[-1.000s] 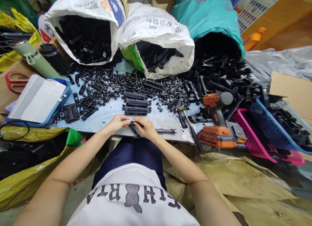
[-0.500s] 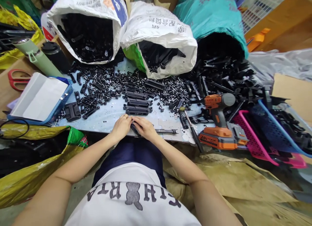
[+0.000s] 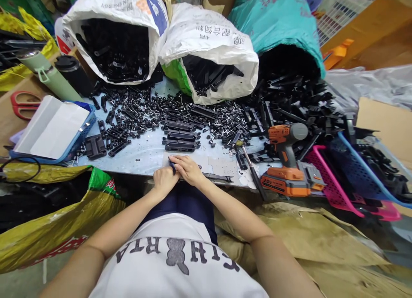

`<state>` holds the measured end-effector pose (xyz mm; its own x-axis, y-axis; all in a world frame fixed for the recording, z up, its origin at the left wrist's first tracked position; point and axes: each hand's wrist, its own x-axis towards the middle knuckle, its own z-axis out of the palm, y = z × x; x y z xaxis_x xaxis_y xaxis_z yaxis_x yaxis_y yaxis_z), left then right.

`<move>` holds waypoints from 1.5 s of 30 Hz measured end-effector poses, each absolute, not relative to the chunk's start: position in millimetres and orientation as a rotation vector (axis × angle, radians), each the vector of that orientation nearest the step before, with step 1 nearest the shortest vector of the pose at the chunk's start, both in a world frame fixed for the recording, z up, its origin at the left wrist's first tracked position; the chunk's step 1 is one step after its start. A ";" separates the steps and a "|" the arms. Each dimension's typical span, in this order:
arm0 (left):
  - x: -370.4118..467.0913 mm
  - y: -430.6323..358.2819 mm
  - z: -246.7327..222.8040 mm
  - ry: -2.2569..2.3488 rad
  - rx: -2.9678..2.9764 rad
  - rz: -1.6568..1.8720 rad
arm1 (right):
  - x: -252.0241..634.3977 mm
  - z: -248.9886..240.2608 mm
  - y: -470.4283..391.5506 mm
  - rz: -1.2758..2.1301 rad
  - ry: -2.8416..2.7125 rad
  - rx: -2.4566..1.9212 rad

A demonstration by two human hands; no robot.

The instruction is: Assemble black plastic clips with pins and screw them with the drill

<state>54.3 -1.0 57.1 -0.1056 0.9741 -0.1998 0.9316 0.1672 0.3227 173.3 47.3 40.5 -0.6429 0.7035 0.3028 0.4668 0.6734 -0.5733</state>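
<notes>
At the front edge of the table, my left hand [image 3: 165, 181] is closed around a black plastic part [image 3: 172, 164], whose end sticks up above the fist. My right hand [image 3: 189, 170] lies against the same part, its fingers bent over the top of it; most of the part is hidden by the two hands. Just beyond them, several long black assembled pieces [image 3: 182, 145] lie in a stacked row. Another slim black piece [image 3: 219, 177] rests on the table edge, right of my right hand.
Loose screws and small black parts [image 3: 138, 113] cover the table's back half. An orange cordless drill [image 3: 285, 161] and a screwdriver [image 3: 252, 167] lie at right, near pink [image 3: 334, 182] and blue baskets [image 3: 370, 169]. White sacks [image 3: 212, 36] and a teal sack [image 3: 280, 21] stand behind.
My left hand has drawn down towards me and turned into a fist around the black part. The part now points upward, with my right hand's fingers over it.
</notes>
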 end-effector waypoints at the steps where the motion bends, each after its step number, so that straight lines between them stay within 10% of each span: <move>1: 54.6 -0.6 56.9 2.091 1.803 0.167 | 171.9 40.4 47.6 0.633 -2.354 -0.944; 24: 43.9 -5.2 49.2 2.059 1.926 0.165 | 165.1 48.4 36.2 0.407 -2.515 -1.144; 34: 39.8 44.0 52.2 1.114 2.916 0.231 | 290.7 46.8 21.6 -0.121 -2.581 -1.418; 45: 50.7 -29.7 120.4 0.859 1.984 0.967 | 264.2 121.3 2.4 1.170 -2.137 -0.409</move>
<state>50.7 -29.7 120.4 0.4887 0.8062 0.3335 0.2360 -0.4902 0.8391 264.2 2.4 121.3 -0.7343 0.5497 0.3982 -0.0395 0.5511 -0.8335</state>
